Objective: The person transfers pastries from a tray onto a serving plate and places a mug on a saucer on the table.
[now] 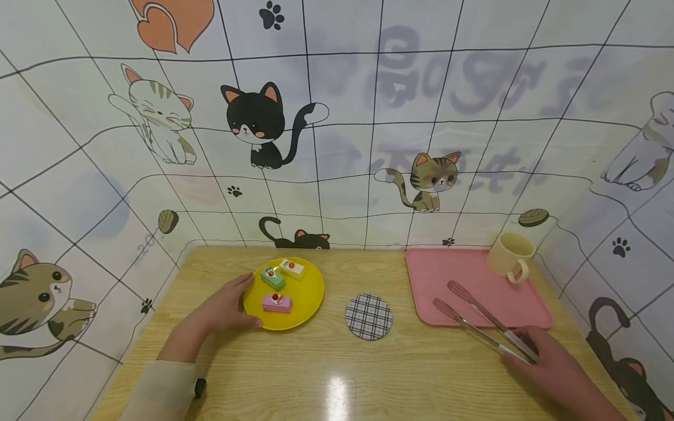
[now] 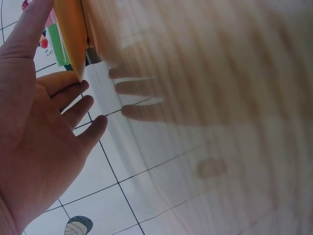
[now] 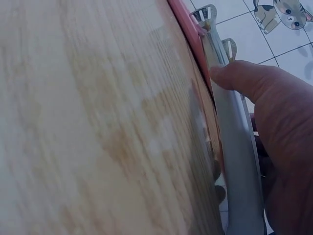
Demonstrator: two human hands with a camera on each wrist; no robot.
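Note:
At the left, a yellow plate (image 1: 310, 298) carries a green cake slice (image 1: 272, 279), a white cake slice (image 1: 292, 269) and a pink cake slice (image 1: 277, 303). My left hand (image 1: 223, 307) touches the plate's left rim, its thumb towards the front. In the left wrist view the fingers (image 2: 95, 132) are spread and fairly straight beside the rim. My right hand (image 1: 547, 362) grips metal tongs (image 1: 481, 313), its thumb (image 3: 239, 76) lying along one arm. The slotted tips are apart over the pink tray (image 1: 437, 275). Part of the tongs' handle is hidden by the hand.
A cream mug (image 1: 508, 254) stands on the tray's far right corner. Between plate and tray lies a round checked coaster (image 1: 368, 317) on the wooden table (image 1: 295, 374). A cat-printed sheet (image 1: 347, 146) rises behind the table and along both sides.

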